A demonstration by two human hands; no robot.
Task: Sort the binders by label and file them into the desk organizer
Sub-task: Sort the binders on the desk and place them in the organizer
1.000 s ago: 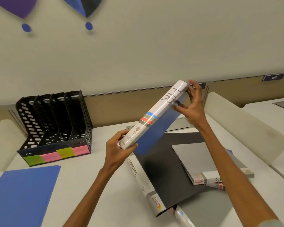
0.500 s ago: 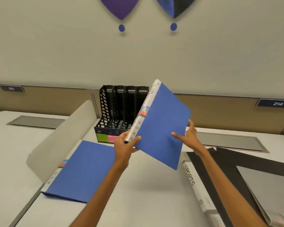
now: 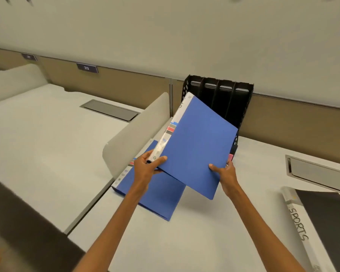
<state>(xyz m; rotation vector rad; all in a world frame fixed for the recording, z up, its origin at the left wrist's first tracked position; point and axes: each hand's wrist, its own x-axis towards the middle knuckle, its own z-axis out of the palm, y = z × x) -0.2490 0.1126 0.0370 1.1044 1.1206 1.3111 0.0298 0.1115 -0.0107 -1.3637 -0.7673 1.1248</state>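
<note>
The blue binder (image 3: 196, 146), brought nearer since the earlier frame, is held tilted above the desk (image 3: 194, 242) in front of the black organizer (image 3: 241, 103). The left grip (image 3: 148, 169) is clamped on its spine, the right grip (image 3: 225, 174) on its lower edge. The organizer's slot contents cannot be told.

Both arms were out in front, bare forearms running up from the lower edge and leaning in toward each other. The left grip (image 3: 147, 169) was curled round the bottom corner of a blue binder (image 3: 196, 138) at its spine, thumb laid on the cover, fingers tucked beneath. The right grip (image 3: 225, 175) pinched the lower edge on the opposite side, thumb on top, fingers underneath and mostly out of sight. Both wrists looked fairly straight.
</note>
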